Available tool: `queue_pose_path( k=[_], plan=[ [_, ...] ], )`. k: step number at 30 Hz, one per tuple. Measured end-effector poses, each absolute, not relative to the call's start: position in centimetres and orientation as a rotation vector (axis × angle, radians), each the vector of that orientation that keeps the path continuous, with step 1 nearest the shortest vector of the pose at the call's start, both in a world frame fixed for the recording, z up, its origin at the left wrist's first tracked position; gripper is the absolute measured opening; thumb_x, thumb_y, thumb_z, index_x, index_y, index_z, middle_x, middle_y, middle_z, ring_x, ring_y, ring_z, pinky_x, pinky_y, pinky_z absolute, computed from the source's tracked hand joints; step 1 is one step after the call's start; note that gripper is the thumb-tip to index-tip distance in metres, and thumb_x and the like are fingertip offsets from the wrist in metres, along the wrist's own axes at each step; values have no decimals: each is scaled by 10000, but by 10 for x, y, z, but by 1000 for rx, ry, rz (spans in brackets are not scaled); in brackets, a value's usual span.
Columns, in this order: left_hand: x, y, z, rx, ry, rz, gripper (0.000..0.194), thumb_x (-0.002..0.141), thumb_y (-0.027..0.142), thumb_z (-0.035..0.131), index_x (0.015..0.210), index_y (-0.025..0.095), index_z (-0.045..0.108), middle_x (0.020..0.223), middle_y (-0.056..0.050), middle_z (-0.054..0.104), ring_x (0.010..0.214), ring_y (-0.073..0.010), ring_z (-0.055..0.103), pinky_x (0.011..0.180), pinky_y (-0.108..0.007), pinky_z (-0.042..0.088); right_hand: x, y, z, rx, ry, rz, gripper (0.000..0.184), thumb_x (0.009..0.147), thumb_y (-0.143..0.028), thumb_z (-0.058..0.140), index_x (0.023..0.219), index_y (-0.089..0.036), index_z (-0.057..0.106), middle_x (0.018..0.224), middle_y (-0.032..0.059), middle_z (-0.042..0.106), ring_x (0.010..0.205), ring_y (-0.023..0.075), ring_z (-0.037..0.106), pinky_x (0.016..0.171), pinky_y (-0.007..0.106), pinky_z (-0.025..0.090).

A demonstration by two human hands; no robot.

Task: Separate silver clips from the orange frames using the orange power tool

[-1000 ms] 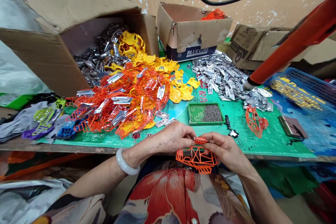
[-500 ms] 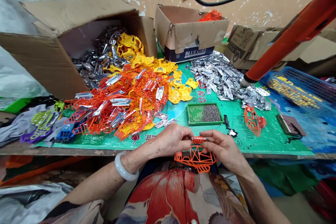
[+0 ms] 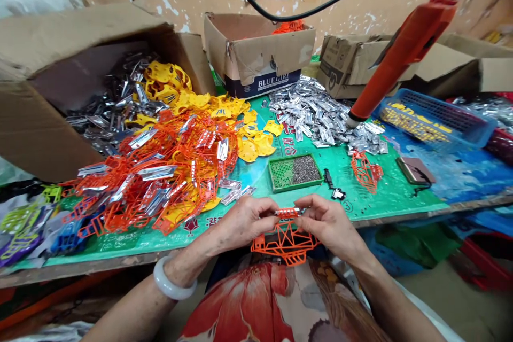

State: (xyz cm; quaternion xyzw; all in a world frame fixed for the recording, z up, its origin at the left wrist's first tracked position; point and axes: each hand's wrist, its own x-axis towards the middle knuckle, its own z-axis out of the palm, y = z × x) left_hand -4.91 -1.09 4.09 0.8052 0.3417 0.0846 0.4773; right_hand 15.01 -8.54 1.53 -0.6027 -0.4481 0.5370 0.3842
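Observation:
Just off the table's front edge, both my hands hold one orange plastic lattice frame (image 3: 285, 246). My left hand (image 3: 250, 219) pinches the left end of its upper strip, and my right hand (image 3: 326, 224) grips the right end. Along that strip runs a row of whitish marks, with something silvery showing by the right fingertips. The lattice hangs below my fingers, in front of my flowered shirt. Beyond my hands sits a green tray (image 3: 276, 188) of tiny dark metal pieces. Small black parts (image 3: 334, 188) lie beside the tray.
A big heap of orange frames (image 3: 160, 171) spreads over the left, with yellow parts (image 3: 252, 144) behind it. Silvery pieces (image 3: 312, 109) are piled at the back. An orange power screwdriver (image 3: 401, 61) hangs at right, near a blue basket (image 3: 465, 133). Open cardboard boxes (image 3: 272, 51) line the wall.
The view has swung to the right, so the table and its contents appear further left. My hands keep hold of the orange frame, its upper strip turned slightly to show more silver.

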Motion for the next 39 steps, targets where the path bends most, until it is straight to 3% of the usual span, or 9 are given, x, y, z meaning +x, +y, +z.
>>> queue_pose_path(
  k=[5,13,32,39],
  plan=[
    [-50,-10,44,2031,826,264,191,846,242,515,858,161,688,677,30,648,610,-84,538,573,-169,374,148,-87,21,-1548,-1209,1271,237,734,-258,648,959,-189,616,612,-25,601,539,111,514,485,221,366],
    [-49,-9,42,2075,833,315,179,831,181,526,888,176,695,744,27,675,649,-89,560,640,-177,412,144,-84,32,-1511,-1544,873,93,801,-219,618,863,-187,681,766,14,616,698,131,562,645,247,415],
    [-43,-13,38,2184,782,257,172,859,180,494,902,183,661,743,41,667,640,-83,572,616,-173,409,146,-82,34,-1549,-1590,821,78,774,-100,642,714,-146,663,676,-14,550,670,105,524,607,222,356],
    [-43,-13,33,2335,696,281,159,862,160,487,892,165,643,795,7,671,727,-112,601,667,-204,425,152,-83,37,-1496,-1615,938,82,732,-89,678,678,-151,674,665,-28,554,654,90,519,601,211,357]
  ],
)
